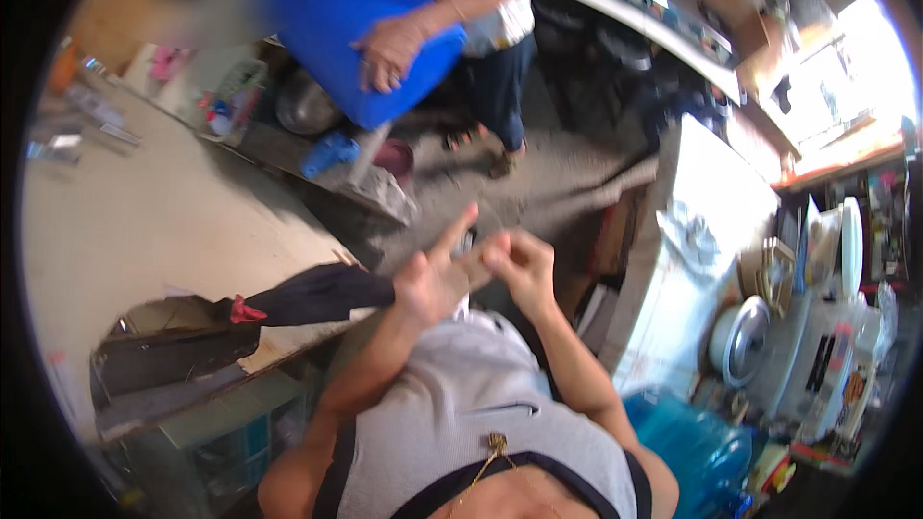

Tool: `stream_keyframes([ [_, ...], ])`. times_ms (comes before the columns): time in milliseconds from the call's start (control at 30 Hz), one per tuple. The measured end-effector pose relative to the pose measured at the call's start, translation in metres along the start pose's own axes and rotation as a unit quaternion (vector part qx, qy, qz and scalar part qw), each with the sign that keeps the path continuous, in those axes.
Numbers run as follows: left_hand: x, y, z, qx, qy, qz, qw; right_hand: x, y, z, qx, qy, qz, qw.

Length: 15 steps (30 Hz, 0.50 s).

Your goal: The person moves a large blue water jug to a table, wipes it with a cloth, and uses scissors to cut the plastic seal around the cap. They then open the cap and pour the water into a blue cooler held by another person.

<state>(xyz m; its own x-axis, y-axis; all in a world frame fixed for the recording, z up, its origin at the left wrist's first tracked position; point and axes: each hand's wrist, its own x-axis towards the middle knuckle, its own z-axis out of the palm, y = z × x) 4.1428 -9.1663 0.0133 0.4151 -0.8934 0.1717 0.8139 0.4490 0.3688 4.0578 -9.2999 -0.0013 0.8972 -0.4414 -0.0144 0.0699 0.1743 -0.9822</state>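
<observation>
My two hands meet in front of my chest, above a grey top. My left hand (430, 279) has its index finger pointing up and its other fingers loosely spread. My right hand (522, 262) is curled, and its fingertips touch the left hand's fingers. I cannot tell whether anything small is pinched between them. A folded dark umbrella (317, 294) with a red tip lies on the table edge just left of my left hand.
A pale worktable (163, 221) with a broken-out corner fills the left. Beyond it another person's hand (389, 53) rests on a blue plastic seat (356, 10). A white cabinet (692, 231), dishes, a pot lid and a blue water bottle (697, 452) crowd the right.
</observation>
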Motion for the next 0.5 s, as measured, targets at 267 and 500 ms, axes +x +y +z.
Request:
stream_keyframes([
  [267,0.131,0.032,-0.022,-0.043,-0.057,-0.026,0.997,0.104,-0.056,-0.015,0.022,0.07,-0.226,0.971],
  [500,0.232,0.043,-0.026,-0.1,-0.015,-0.148,0.984,0.15,-0.084,-0.043,-0.153,0.216,-0.286,0.921],
])
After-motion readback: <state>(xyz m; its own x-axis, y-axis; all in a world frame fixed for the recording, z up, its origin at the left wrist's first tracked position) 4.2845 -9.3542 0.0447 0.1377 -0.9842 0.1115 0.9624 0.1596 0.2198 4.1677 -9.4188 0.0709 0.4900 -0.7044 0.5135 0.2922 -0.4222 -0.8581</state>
